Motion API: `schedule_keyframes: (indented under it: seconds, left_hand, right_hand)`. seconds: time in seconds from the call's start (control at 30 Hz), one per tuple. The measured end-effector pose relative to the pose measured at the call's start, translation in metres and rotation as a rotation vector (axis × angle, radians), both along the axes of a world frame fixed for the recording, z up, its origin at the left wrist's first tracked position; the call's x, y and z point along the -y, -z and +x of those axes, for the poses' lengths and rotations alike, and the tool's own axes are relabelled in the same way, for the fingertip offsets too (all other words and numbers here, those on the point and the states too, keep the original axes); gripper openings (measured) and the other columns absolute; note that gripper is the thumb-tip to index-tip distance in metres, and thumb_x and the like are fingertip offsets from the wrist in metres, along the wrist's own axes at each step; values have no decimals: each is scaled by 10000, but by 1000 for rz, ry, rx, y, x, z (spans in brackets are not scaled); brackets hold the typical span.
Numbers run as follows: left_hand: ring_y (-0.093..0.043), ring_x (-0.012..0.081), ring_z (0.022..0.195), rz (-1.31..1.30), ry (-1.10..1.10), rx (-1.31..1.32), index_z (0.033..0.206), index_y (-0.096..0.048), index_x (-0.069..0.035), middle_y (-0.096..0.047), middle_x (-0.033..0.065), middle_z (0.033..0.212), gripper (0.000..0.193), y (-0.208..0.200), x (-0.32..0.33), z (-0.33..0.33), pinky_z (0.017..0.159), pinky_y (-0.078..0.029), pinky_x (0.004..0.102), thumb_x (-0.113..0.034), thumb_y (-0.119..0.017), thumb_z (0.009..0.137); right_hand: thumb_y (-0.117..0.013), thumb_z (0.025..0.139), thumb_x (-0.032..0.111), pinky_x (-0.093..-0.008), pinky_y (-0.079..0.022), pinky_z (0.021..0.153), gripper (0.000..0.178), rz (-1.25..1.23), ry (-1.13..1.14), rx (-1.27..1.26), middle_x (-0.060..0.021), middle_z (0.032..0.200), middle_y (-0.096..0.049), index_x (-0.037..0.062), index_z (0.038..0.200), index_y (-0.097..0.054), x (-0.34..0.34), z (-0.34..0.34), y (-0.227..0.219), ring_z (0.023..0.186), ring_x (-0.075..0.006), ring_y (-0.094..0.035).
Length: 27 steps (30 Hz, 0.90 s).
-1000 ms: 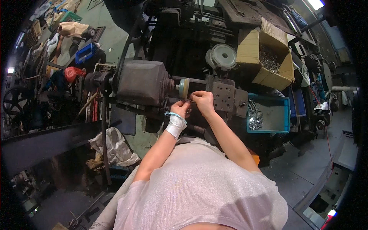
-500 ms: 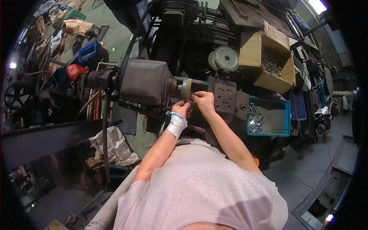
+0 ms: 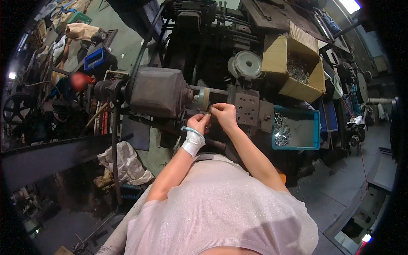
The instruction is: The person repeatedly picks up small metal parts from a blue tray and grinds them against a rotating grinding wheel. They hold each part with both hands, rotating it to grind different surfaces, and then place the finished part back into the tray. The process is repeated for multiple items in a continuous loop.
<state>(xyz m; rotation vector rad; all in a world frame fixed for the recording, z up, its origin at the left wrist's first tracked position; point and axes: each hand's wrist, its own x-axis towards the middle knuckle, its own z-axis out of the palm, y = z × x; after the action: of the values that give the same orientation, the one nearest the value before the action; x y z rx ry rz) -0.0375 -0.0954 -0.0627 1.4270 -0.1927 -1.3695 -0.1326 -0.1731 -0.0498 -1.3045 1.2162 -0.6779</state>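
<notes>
Both hands meet just below a pale grinding wheel (image 3: 204,99) on the spindle of a dark machine (image 3: 158,92). My left hand (image 3: 198,123), with a white wrap and a light blue band at the wrist, is closed in a pinch. My right hand (image 3: 224,114) is pinched too, its fingertips close to those of the left. What they hold is too small and too covered by the fingers to name. Right of my right hand stands a metal block with drilled holes (image 3: 247,109).
A teal tray (image 3: 318,127) with small shiny metal parts sits to the right. Behind it is an open cardboard box (image 3: 272,57) of small metal pieces. A round metal disc (image 3: 247,64) stands beyond the block. A crumpled white sack (image 3: 123,163) lies at lower left.
The whole view has shifted slightly. My hands stay together below the wheel, with only a small movement of the fingers.
</notes>
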Motion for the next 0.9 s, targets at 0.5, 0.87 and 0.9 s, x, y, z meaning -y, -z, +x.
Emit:
schedule_keyframes:
  seconds: [0.5,0.87,0.9]
  left_hand:
    - [-494,93,598,-37,165,-525,816,-548,-96,-531,-13,708,188,-15,-12,18,434,-345,212,-280,-584,810]
    - [-509,80,604,31,192,-232,777,-560,-131,-555,-29,684,165,-12,-3,24,512,-400,230,-284,-621,782]
    - [-510,85,604,42,184,-198,770,-558,-127,-550,-28,679,168,-12,-2,22,505,-395,234,-283,-620,782]
  right_hand:
    - [-607,750,41,-223,-433,578,110,145,-49,405,-41,717,-604,-27,834,-628,-23,-16,-10,640,-88,-539]
    - [-639,729,127,-229,-423,560,205,79,4,111,-57,686,-611,-55,820,-622,-10,-7,3,619,-87,-532]
    - [-641,724,130,-233,-424,560,209,64,17,108,-62,683,-614,-54,823,-624,-9,-5,4,619,-89,-534]
